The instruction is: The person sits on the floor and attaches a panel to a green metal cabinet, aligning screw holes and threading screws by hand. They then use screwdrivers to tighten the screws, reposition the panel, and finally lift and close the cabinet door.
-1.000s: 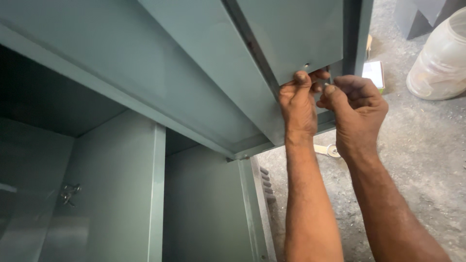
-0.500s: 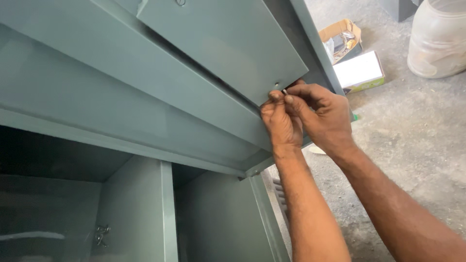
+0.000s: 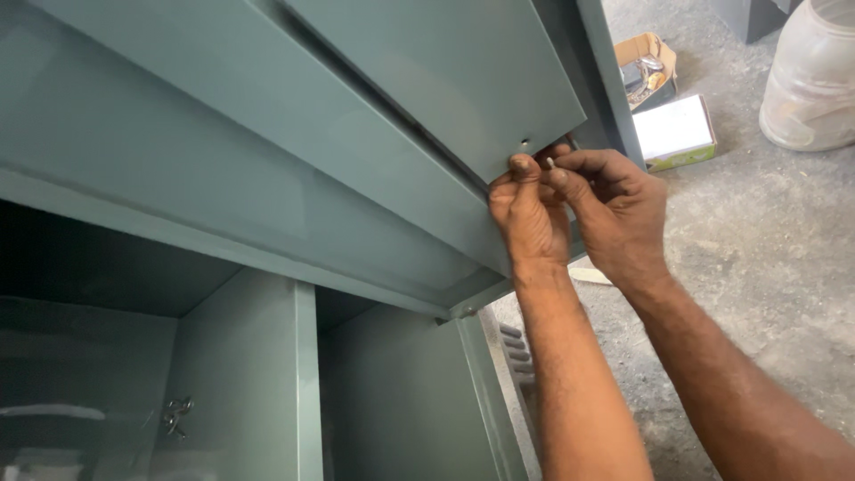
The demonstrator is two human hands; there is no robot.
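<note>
My right hand (image 3: 614, 209) pinches a small silver screw (image 3: 550, 163) just below the corner hole (image 3: 524, 142) of the grey-green sheet-metal panel (image 3: 445, 71); left hand (image 3: 527, 214) grips the panel edge. Next: align tip with hole.

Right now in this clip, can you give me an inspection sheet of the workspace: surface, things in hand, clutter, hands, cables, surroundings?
Surface: grey-green metal cabinet, open compartments below, a wing nut on an inner wall.
Things in hand: small screw pinched by the right hand, just beside the hole at the corner of the metal panel.
Clutter: open cardboard box of small parts, white box, translucent plastic container, all on the floor.
Hands: left hand pressed against the panel's lower edge; both sets of fingers close together at the corner.
Cables: nothing seen.
Surroundings: rough concrete floor.
</note>
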